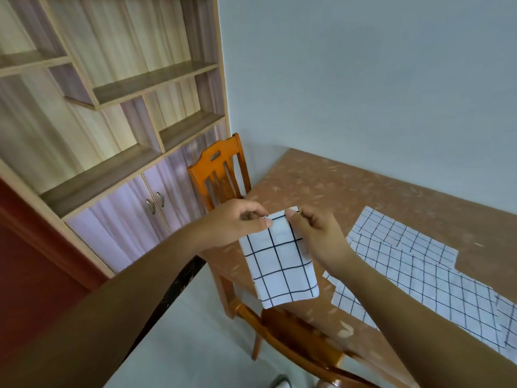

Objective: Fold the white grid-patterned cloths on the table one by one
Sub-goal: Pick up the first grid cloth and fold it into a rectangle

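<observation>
Pale flooring (195,331) runs under a brown speckled table (335,186) that stands against a grey-blue wall (363,79). Nearest the camera, two bare forearms reach forward from the lower corners. Below them an orange wooden chair (302,334) is tucked at the table's near edge.

Above that chair, a folded white grid-patterned cloth (279,264) hangs upright in the air, over the table's near left corner. It is a narrow rectangle held only along its top edge. The left hand (235,222) pinches the top left corner between thumb and curled fingers. The right hand (316,233) pinches the top right corner, thumb on the front face and the other fingers curled behind the fabric. The two thumbs are close together but apart.

To the right, more grid-patterned cloths (419,261) lie spread flat on the table, overlapping one another along its near edge and running off the right side of the view.

Farther on, a second orange chair (221,169) stands at the table's left end. Behind it a wooden shelf unit (112,107) rises along the left wall, with pale lilac cupboard doors (131,219) below, each with a metal handle.
</observation>
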